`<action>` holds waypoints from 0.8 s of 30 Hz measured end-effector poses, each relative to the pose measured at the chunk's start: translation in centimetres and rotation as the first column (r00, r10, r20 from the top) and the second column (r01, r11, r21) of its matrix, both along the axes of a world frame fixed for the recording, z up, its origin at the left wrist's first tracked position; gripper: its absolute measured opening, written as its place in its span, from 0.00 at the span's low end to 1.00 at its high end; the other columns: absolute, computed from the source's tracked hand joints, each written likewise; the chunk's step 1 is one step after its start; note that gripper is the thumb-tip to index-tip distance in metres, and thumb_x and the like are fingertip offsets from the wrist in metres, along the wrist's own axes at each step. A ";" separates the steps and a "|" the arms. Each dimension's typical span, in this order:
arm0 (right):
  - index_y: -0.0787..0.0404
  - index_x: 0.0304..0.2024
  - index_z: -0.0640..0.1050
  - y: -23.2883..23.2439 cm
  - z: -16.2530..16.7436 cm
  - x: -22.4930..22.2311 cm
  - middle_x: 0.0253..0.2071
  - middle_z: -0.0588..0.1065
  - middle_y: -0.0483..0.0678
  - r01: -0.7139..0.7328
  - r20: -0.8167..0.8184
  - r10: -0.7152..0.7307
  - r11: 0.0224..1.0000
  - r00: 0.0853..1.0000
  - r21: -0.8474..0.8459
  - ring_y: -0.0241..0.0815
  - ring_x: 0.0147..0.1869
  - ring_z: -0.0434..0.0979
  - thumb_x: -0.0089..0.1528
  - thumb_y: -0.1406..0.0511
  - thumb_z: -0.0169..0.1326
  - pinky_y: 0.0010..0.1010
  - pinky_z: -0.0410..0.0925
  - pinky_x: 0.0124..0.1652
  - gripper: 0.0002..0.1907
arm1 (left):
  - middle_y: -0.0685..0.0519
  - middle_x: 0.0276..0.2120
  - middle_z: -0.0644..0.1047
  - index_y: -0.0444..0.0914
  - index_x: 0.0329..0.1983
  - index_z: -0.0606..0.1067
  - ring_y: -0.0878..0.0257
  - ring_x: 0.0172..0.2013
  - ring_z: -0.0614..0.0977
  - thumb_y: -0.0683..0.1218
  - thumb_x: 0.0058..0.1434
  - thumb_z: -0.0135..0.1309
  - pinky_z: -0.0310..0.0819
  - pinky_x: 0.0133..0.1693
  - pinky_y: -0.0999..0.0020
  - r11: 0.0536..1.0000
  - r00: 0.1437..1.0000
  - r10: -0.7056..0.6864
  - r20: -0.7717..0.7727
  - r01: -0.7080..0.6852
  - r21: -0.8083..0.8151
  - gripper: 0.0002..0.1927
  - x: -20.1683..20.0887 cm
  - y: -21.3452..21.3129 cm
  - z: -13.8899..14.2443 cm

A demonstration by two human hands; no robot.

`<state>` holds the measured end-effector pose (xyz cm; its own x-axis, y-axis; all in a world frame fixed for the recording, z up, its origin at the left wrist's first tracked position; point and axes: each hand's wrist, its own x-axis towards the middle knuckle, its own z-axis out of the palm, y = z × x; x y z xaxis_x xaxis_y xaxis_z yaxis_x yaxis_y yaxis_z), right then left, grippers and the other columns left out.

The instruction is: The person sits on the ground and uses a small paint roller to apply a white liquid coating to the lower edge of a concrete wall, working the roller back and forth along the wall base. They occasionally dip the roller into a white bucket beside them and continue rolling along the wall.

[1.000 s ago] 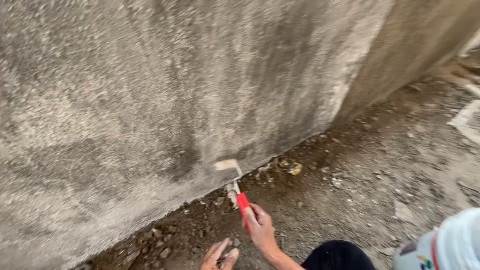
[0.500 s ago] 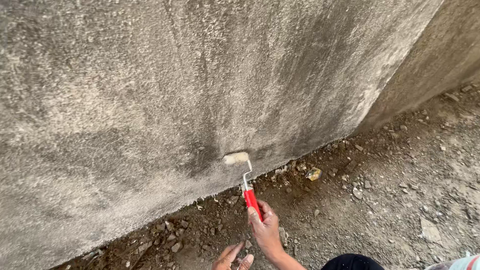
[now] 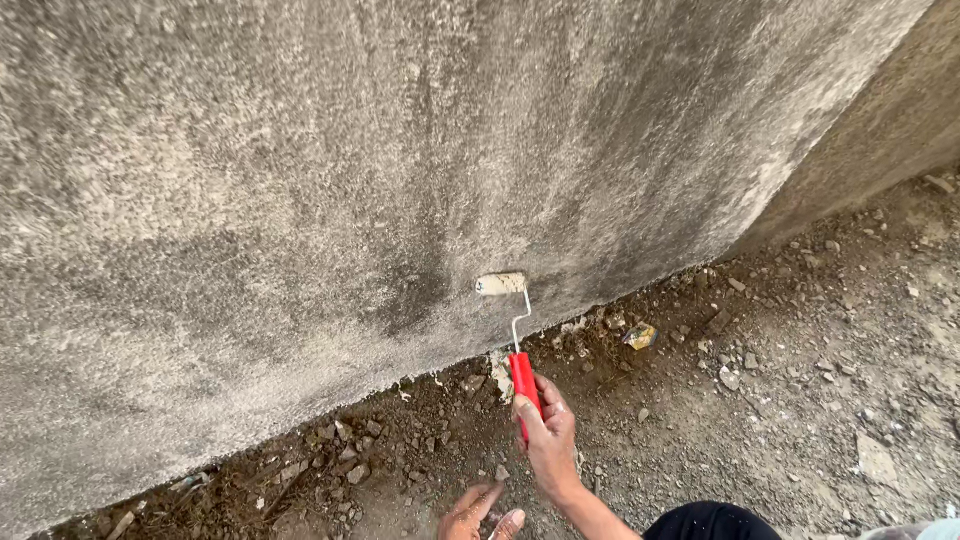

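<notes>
At the bottom edge of the view, the left hand (image 3: 480, 515) rests with fingers spread apart on the stony brown dirt ground (image 3: 800, 420), holding nothing. A dark-clothed knee (image 3: 710, 522) shows just to its right.

Just beyond, the right hand (image 3: 550, 440) is clamped around the red plastic handle of a small paint roller (image 3: 522, 385). The handle points up and away from the person. A thin bent metal wire frame rises from the handle to the short cylindrical off-white roller sleeve (image 3: 500, 284), which lies horizontal and presses against the rough grey rendered concrete wall (image 3: 300, 200), low down, a little above the joint between wall and ground.

Loose stones and rubble lie along the wall base. A small crumpled yellowish scrap (image 3: 640, 336) lies on the ground to the right of the roller, near the wall base.

The wall surface around the roller sleeve appears darker than the paler area at upper left. At far right the wall recedes in shadow.
</notes>
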<state>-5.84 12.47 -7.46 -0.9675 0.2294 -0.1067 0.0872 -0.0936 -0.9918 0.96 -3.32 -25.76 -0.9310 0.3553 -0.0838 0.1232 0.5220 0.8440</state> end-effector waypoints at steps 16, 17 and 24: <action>0.44 0.73 0.64 -0.6 -1.4 -0.6 0.33 0.75 0.47 -0.217 0.217 0.203 0.975 0.955 0.046 0.38 0.33 0.76 0.66 0.57 0.52 0.31 0.72 0.35 0.31 | 0.44 0.58 0.73 0.43 0.73 0.66 0.52 0.59 0.80 0.63 0.61 0.60 0.82 0.53 0.64 0.998 0.999 -0.042 0.015 0.042 0.039 0.40 0.1 -0.3 -0.8; 0.46 0.72 0.65 -0.5 -1.1 -0.8 0.36 0.77 0.46 -0.189 0.162 0.182 0.982 0.970 0.030 0.37 0.37 0.77 0.67 0.58 0.51 0.31 0.75 0.40 0.30 | 0.43 0.58 0.74 0.42 0.71 0.67 0.51 0.58 0.80 0.63 0.62 0.61 0.80 0.54 0.62 0.999 0.999 -0.036 -0.029 0.037 0.038 0.38 0.2 -0.2 -0.9; 0.42 0.75 0.55 -0.6 -1.2 -0.8 0.43 0.82 0.45 -0.340 0.250 0.333 0.940 0.909 -0.015 0.36 0.44 0.80 0.65 0.61 0.50 0.28 0.75 0.47 0.37 | 0.43 0.60 0.72 0.41 0.69 0.67 0.50 0.60 0.78 0.64 0.63 0.59 0.75 0.59 0.59 0.993 0.993 -0.115 -0.015 0.115 -0.014 0.37 -0.1 0.1 -1.1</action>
<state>-6.66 11.89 -8.71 -0.9322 -0.0986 -0.3484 0.3490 0.0114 -0.9371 0.83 -3.20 -26.81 -0.8852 0.4590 -0.0753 0.1960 0.5150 0.8345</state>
